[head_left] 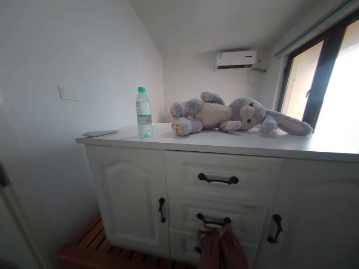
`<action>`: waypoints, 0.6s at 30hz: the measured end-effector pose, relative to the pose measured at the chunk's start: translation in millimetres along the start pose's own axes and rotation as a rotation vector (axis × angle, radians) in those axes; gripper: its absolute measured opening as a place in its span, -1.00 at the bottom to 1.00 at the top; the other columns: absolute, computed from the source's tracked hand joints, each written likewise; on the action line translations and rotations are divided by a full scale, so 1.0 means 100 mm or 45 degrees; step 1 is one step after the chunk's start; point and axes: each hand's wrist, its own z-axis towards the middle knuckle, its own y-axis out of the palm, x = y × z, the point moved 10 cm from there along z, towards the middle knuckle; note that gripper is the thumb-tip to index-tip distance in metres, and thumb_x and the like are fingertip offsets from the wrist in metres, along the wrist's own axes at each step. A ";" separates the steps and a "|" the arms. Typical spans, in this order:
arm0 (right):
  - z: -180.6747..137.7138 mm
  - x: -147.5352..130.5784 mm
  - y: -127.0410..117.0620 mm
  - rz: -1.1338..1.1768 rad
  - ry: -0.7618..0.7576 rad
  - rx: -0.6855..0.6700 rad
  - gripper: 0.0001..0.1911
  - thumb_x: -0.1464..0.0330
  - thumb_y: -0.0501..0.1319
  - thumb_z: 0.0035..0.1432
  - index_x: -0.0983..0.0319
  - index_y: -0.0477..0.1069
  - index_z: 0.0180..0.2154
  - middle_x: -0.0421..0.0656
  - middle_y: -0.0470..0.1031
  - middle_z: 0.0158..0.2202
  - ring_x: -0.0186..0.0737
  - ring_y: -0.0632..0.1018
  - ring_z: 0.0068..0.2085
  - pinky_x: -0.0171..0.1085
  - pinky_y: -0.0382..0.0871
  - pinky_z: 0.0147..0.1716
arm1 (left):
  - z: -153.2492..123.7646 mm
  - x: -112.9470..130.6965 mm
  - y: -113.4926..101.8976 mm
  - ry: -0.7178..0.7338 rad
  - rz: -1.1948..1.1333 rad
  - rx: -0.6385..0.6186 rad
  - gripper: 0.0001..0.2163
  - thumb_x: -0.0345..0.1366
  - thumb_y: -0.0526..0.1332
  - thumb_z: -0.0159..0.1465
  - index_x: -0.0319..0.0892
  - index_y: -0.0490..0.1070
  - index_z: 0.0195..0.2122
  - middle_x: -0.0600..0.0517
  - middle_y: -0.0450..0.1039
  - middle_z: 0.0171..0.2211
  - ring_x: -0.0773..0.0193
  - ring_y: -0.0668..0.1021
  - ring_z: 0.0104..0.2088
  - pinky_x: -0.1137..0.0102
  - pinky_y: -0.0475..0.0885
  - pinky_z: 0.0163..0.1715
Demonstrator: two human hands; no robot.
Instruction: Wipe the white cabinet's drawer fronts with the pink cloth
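- Where the view ended at the bottom edge, a reddish-brown cloth (221, 246) hung bunched against the cabinet front, its top touching the middle drawer handle (213, 220).
- Left hand and right hand: neither was in view, so whether the fingers were open, closed or gripping could not be told. Could not tell either whether the cloth covered a hand.
- Low on the left, a slatted wooden platform (89, 243) sat under the cabinet's foot.
- White cabinet (129, 201) stood against the left wall. It had a panelled door on the left with a black handle (161, 210), stacked drawers in the middle, and another door on the right with its own black handle (276, 228).
- Top drawer handle (218, 179) sat above the middle one. All drawers looked shut.
- On the cabinet top, far left, a flat pale remote (100, 132) lay near the edge.
- Just right of it, and apart from it, a clear water bottle (144, 114) with a green cap stood upright.
- Right of the bottle, a grey plush rabbit (224, 114) lay on its back, feet toward the bottle and long ears trailing toward the window.
- On the left wall was a white switch (67, 93).
- High on the far wall was an air conditioner (235, 59).
- At far right, a dark-framed window (322, 74) was bright with daylight.
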 end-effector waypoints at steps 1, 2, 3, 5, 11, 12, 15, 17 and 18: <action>0.06 -0.10 0.09 0.051 0.016 0.037 -0.44 0.55 0.13 -0.05 0.28 0.42 0.05 0.00 0.59 -0.04 0.06 0.54 0.02 -0.02 0.40 0.08 | -0.02 -0.17 -0.07 -0.034 0.029 0.040 -0.36 -0.56 0.01 0.15 -0.42 0.17 0.32 -0.36 0.20 0.34 -0.16 0.25 0.37 -0.10 0.16 0.36; 0.13 -0.20 0.17 0.095 0.035 0.075 -0.48 0.56 0.12 -0.05 0.26 0.44 0.01 -0.02 0.60 -0.08 0.04 0.55 -0.03 -0.03 0.40 0.06 | -0.06 -0.33 -0.17 -0.077 0.061 0.083 -0.37 -0.58 0.00 0.15 -0.44 0.20 0.30 -0.38 0.22 0.33 -0.16 0.26 0.36 -0.09 0.17 0.36; 0.20 -0.30 0.23 0.125 0.044 0.112 -0.52 0.56 0.11 -0.04 0.25 0.44 -0.03 -0.03 0.61 -0.12 0.03 0.56 -0.07 -0.04 0.41 0.04 | -0.11 -0.46 -0.29 -0.123 0.086 0.112 -0.38 -0.59 -0.02 0.15 -0.46 0.22 0.29 -0.40 0.22 0.32 -0.17 0.28 0.35 -0.09 0.18 0.35; 0.36 -0.53 0.31 0.156 -0.004 0.144 -0.54 0.58 0.09 -0.01 0.24 0.44 -0.05 -0.04 0.62 -0.14 0.02 0.57 -0.10 -0.06 0.43 -0.02 | -0.25 -0.58 -0.59 -0.168 0.089 0.145 -0.40 -0.57 -0.02 0.16 -0.51 0.20 0.28 -0.44 0.21 0.32 -0.17 0.28 0.35 -0.07 0.20 0.35; 0.85 -0.84 0.16 0.222 -0.106 0.062 -0.52 0.65 0.10 0.02 0.19 0.42 -0.04 -0.09 0.62 -0.21 -0.05 0.61 -0.19 -0.11 0.53 -0.13 | -0.57 -0.13 -1.55 0.012 -0.135 0.378 -0.39 -0.41 0.02 0.25 -0.42 0.08 0.36 -0.41 0.19 0.35 -0.12 0.28 0.36 -0.09 0.25 0.32; 0.92 -0.87 0.10 0.227 -0.138 0.066 -0.50 0.65 0.10 0.01 0.20 0.41 -0.02 -0.08 0.62 -0.22 -0.06 0.61 -0.22 -0.12 0.55 -0.17 | -0.56 -0.07 -1.62 0.029 -0.125 0.378 -0.39 -0.42 0.00 0.25 -0.43 0.08 0.36 -0.41 0.18 0.35 -0.12 0.26 0.37 -0.09 0.24 0.32; 1.04 -0.96 0.01 0.235 -0.276 0.057 -0.39 0.63 0.11 0.01 0.21 0.35 0.13 -0.05 0.63 -0.17 -0.03 0.62 -0.25 -0.11 0.57 -0.24 | -0.44 0.05 -1.66 0.086 -0.063 0.327 -0.37 -0.44 0.03 0.22 -0.51 0.07 0.34 -0.45 0.14 0.36 -0.15 0.21 0.39 -0.07 0.22 0.34; 1.06 -0.90 -0.01 0.253 -0.242 0.088 -0.33 0.60 0.11 0.03 0.18 0.31 0.20 -0.02 0.63 -0.12 0.03 0.63 -0.21 -0.04 0.58 -0.22 | -0.38 0.11 -1.67 0.105 -0.029 0.340 -0.38 -0.44 0.05 0.21 -0.51 0.11 0.33 -0.45 0.17 0.35 -0.16 0.24 0.37 -0.06 0.25 0.33; 1.06 -0.84 -0.03 0.264 -0.195 0.115 -0.33 0.59 0.10 0.04 0.16 0.31 0.21 -0.02 0.63 -0.11 0.05 0.63 -0.20 -0.02 0.58 -0.22 | -0.36 0.16 -1.68 0.119 -0.018 0.363 -0.39 -0.44 0.06 0.21 -0.49 0.14 0.32 -0.44 0.21 0.33 -0.16 0.27 0.36 -0.06 0.28 0.32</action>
